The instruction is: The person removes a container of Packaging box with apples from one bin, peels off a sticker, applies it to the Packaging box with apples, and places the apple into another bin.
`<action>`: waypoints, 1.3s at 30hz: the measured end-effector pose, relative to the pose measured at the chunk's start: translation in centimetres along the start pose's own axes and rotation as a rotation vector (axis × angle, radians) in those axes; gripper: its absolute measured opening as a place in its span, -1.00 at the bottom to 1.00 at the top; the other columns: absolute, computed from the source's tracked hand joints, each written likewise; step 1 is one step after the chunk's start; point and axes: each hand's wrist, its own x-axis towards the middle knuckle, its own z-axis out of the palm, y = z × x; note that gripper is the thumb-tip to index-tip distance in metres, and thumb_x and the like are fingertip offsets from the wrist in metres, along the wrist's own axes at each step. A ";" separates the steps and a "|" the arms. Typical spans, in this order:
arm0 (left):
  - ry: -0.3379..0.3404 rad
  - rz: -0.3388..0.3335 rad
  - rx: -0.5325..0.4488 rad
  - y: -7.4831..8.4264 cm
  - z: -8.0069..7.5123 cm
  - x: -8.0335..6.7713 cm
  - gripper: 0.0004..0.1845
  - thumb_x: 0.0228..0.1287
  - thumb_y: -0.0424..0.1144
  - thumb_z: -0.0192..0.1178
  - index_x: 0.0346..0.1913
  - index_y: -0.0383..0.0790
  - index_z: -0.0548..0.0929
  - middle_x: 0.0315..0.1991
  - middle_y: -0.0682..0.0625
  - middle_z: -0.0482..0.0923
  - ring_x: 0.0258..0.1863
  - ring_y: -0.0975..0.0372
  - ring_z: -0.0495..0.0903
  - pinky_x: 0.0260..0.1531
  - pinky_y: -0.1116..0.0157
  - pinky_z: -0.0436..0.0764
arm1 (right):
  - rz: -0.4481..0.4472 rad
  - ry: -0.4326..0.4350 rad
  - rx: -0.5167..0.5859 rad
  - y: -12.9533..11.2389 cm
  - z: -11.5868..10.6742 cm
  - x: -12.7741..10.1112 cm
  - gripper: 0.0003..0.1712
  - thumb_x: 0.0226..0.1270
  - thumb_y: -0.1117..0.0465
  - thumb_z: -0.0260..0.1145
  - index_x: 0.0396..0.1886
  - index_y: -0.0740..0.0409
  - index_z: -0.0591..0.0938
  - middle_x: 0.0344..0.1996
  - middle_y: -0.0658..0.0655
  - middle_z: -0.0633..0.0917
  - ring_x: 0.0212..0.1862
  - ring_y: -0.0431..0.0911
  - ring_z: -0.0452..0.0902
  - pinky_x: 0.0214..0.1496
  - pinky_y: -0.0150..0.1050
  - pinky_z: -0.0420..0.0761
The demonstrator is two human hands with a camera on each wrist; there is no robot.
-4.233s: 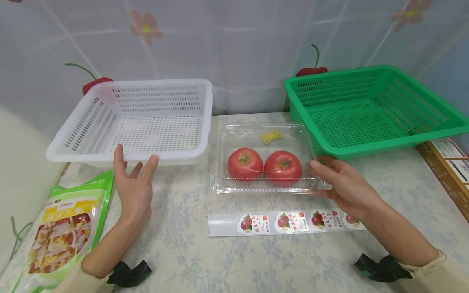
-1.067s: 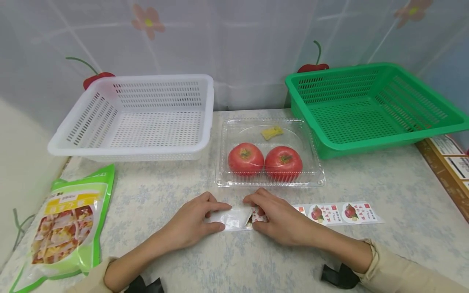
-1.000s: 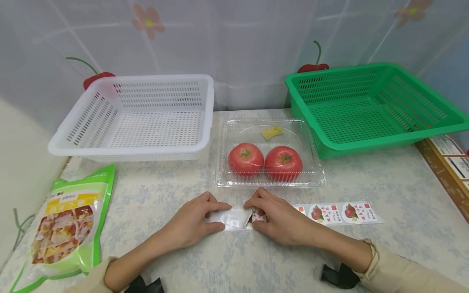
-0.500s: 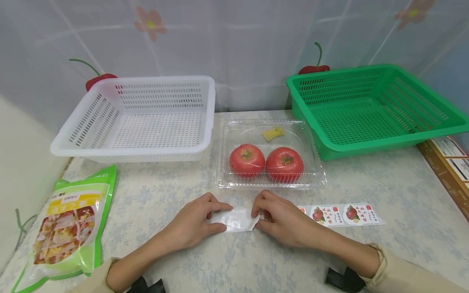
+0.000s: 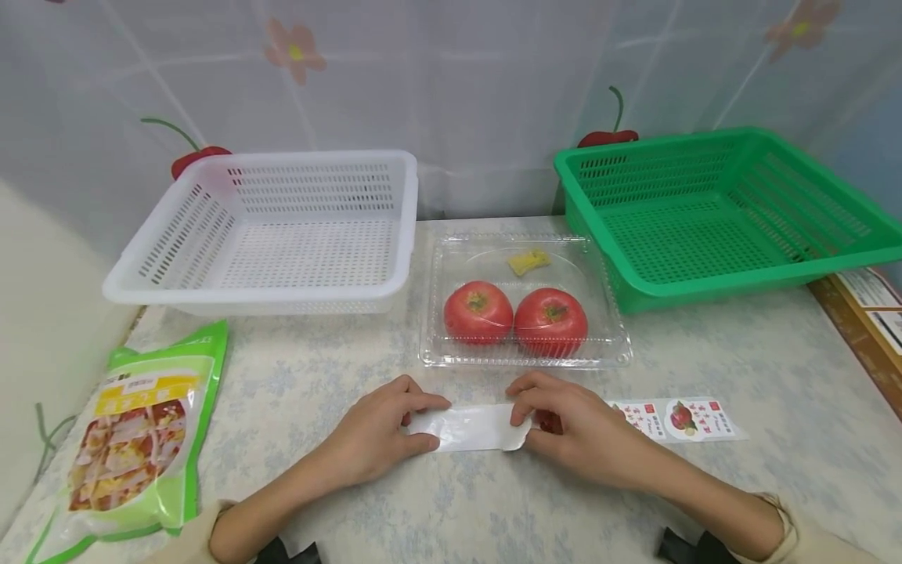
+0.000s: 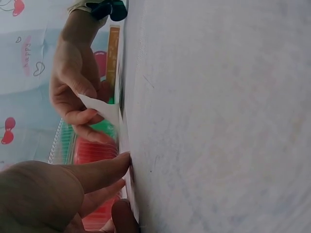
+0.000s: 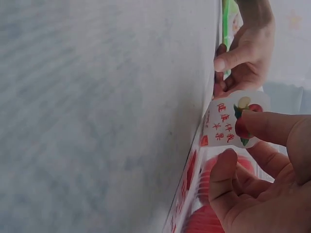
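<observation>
On the table lies a strip of labels; its bare white backing (image 5: 458, 428) stretches between the two hands. My left hand (image 5: 380, 431) holds the strip's left end down, thumb and index fingertip near opposite edges. My right hand (image 5: 585, 431) pinches a round fruit sticker (image 7: 221, 114), lifted and curling up from the strip. Its printed face, with red fruit and red characters, shows in the right wrist view. More stickers (image 5: 698, 419) stay flat to the right. Just behind the strip, a clear plastic clamshell box (image 5: 465, 262) contains two red round fruits (image 5: 478, 313) and a small yellow piece (image 5: 528, 262).
At the back left stands a white basket (image 5: 261, 295), and at the back right a green basket (image 5: 705, 280) next to the box. A green-edged food bag (image 5: 141, 439) lies at the far left. A patterned curtain (image 5: 486, 102) hangs behind the table.
Earlier my right hand was at the box and my left at the white basket. Both came to the strip; the right has since moved rightward, peeling the sticker back and baring more backing. The left stays put.
</observation>
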 end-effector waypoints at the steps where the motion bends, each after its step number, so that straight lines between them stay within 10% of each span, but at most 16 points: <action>1: 0.000 -0.002 -0.001 0.0 0.0 -0.1 -0.57 0.14 -0.22 0.45 0.12 -0.01 0.69 -0.28 0.22 0.40 -0.38 0.34 0.36 -0.43 0.34 0.41 | -0.007 0.006 0.011 0.0 -0.1 -0.2 -0.65 0.09 0.52 0.31 -0.35 -0.07 0.63 -0.04 -0.01 0.61 -0.38 -0.28 0.44 -0.37 -0.37 0.52; 22: 0.022 -0.038 -0.036 0.2 0.0 0.1 -0.59 0.10 -0.24 0.46 0.06 0.01 0.71 -0.30 0.18 0.41 -0.40 0.30 0.36 -0.45 0.35 0.40 | -0.082 0.190 0.027 -1.4 -3.1 -2.2 -0.66 0.18 0.47 0.41 -0.27 -0.10 0.64 -0.22 -0.11 0.65 -0.34 -0.23 0.50 -0.39 -0.37 0.55; 33: 0.061 -0.178 -0.465 -0.9 -0.6 0.6 -0.55 0.22 -0.21 0.40 0.14 -0.24 0.58 -0.09 -0.11 0.49 -0.62 0.18 0.45 -0.61 0.29 0.55 | 0.019 0.298 0.010 -2.7 -5.3 0.0 -0.76 0.21 0.44 0.40 -0.29 0.00 0.64 -0.46 -0.12 0.60 -0.54 -0.18 0.44 -0.53 -0.35 0.44; 39: 0.194 -0.199 -0.649 -0.6 -0.9 0.8 -0.52 0.30 -0.33 0.27 0.25 -0.21 0.42 -0.03 -0.18 0.45 -0.29 0.10 0.58 -0.35 0.21 0.66 | 0.026 0.374 -0.025 -1.9 -6.6 2.5 -0.81 0.19 0.49 0.36 -0.28 0.15 0.67 -0.35 0.00 0.65 -0.45 -0.11 0.46 -0.45 -0.37 0.50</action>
